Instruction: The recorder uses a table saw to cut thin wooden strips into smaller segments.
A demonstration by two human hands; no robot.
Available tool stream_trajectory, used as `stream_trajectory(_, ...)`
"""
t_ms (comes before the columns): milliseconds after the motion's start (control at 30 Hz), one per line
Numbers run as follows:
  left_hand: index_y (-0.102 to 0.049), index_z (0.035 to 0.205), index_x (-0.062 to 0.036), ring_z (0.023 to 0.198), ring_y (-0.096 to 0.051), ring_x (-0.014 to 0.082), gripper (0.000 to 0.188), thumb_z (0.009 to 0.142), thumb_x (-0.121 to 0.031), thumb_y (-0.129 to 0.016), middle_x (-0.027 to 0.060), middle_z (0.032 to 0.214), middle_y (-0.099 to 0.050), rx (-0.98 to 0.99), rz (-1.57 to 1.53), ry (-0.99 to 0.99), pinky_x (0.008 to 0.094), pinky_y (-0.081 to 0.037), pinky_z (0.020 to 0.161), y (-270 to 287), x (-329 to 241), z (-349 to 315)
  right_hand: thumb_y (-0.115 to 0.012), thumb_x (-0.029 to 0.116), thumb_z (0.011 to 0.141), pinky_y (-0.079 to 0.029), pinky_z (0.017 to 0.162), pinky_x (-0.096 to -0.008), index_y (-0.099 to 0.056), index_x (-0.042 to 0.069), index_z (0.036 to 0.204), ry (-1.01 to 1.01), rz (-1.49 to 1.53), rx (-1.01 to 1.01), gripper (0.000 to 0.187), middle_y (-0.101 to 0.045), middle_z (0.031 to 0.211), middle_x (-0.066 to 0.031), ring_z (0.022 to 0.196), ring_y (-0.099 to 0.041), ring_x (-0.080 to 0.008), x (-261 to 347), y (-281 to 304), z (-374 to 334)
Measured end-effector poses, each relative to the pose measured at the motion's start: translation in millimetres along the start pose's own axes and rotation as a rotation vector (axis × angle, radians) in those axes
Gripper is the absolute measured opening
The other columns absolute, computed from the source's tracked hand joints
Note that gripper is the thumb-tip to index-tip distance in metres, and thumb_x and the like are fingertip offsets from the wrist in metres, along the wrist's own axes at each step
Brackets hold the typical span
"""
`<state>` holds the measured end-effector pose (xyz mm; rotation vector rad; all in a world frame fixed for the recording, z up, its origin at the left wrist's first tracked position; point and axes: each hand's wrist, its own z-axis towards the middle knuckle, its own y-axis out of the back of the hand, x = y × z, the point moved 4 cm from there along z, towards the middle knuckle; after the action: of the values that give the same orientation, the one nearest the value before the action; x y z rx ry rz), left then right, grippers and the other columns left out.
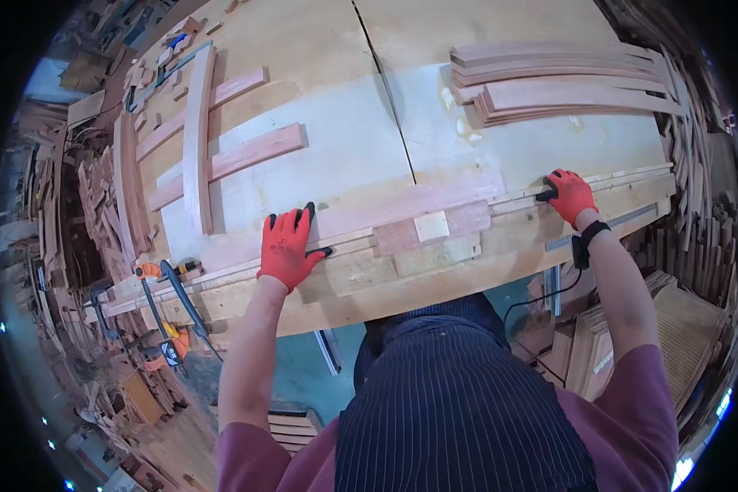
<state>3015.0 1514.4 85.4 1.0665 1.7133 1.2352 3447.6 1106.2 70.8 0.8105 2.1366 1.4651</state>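
Note:
My left hand point(289, 248), in a red glove with black fingertips, lies spread on a long pinkish board point(361, 205) and the narrow wooden strip point(340, 246) along the bench's front edge. Farther right, my right hand point(570, 199), gloved alike, rests on the same line of strips with loosely bent fingers, thumb apart from them. Neither hand shows anything lifted. Between the hands a short pinkish wood block point(394, 236) with a pale square piece point(431, 226) sits against the strip. A black band point(592, 235) circles my right wrist.
Bar clamps point(184, 297) with orange and blue-grey parts grip the bench's left front. Crossed boards point(197, 139) and small offcuts lie at the left, stacked curved slats point(558, 94) at the far right. A dark gap point(389, 98) splits the bench top. A cable point(541, 303) hangs below the edge.

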Motion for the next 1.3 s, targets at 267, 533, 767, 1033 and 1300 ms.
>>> stream_trajectory(267, -0.034, 0.161, -0.0077, 0.140, -0.044, 0.0349, 0.095, 0.086, -0.043, -0.080, 0.0179, 0.147, -0.050, 0.011, 0.024, 0.026, 0.0540, -0.027, 0.123, -5, -2, -4, -0.083, 0.019, 0.079, -0.053, 0.102, -0.0439, -0.070, 0.015, 0.122, -0.036, 0.015, -0.037, 0.045, -0.066, 0.125, -0.0076, 0.121, -0.062, -0.0307, -3, -5, -7)
stream_trajectory(533, -0.032, 0.162, -0.0100, 0.145, -0.042, 0.0331, 0.093, 0.090, -0.050, -0.075, 0.0189, 0.153, -0.047, 0.057, 0.051, 0.089, 0.0541, -0.024, 0.125, -10, -6, -9, -0.076, 0.031, 0.087, -0.052, 0.102, -0.0452, -0.071, 0.014, 0.117, -0.051, 0.052, -0.084, 0.035, -0.066, 0.124, -0.0090, 0.121, -0.062, -0.0320, 0, -10, -16)
stream_trajectory(767, -0.030, 0.164, -0.0161, 0.147, -0.042, 0.0371, 0.096, 0.087, -0.050, -0.077, 0.0213, 0.158, -0.043, 0.059, 0.020, 0.168, 0.0567, -0.025, 0.124, -21, 0, -1, -0.072, 0.043, 0.091, -0.048, 0.105, -0.0489, -0.072, 0.014, 0.115, -0.007, 0.096, -0.206, 0.037, -0.067, 0.122, -0.0160, 0.119, -0.060, -0.0394, -13, -34, -10)
stream_trajectory(1033, -0.035, 0.162, -0.0163, 0.141, -0.049, 0.0313, 0.091, 0.087, -0.048, -0.077, 0.0119, 0.156, -0.048, -0.006, 0.008, 0.184, 0.0492, -0.031, 0.120, -24, 4, 1, -0.062, 0.046, 0.098, -0.038, 0.115, -0.0473, -0.064, 0.010, 0.131, -0.003, 0.066, -0.337, 0.049, -0.064, 0.133, -0.0161, 0.130, -0.055, -0.0367, -10, -38, -12)
stream_trajectory(1300, -0.036, 0.161, -0.0170, 0.145, -0.045, 0.0311, 0.089, 0.087, -0.047, -0.077, 0.0125, 0.157, -0.047, 0.001, -0.002, 0.179, 0.0493, -0.027, 0.123, -24, 5, -1, -0.063, 0.043, 0.098, -0.037, 0.115, -0.0474, -0.063, 0.010, 0.132, -0.020, 0.024, -0.357, 0.047, -0.062, 0.135, -0.0148, 0.132, -0.054, -0.0355, -9, -43, -12)
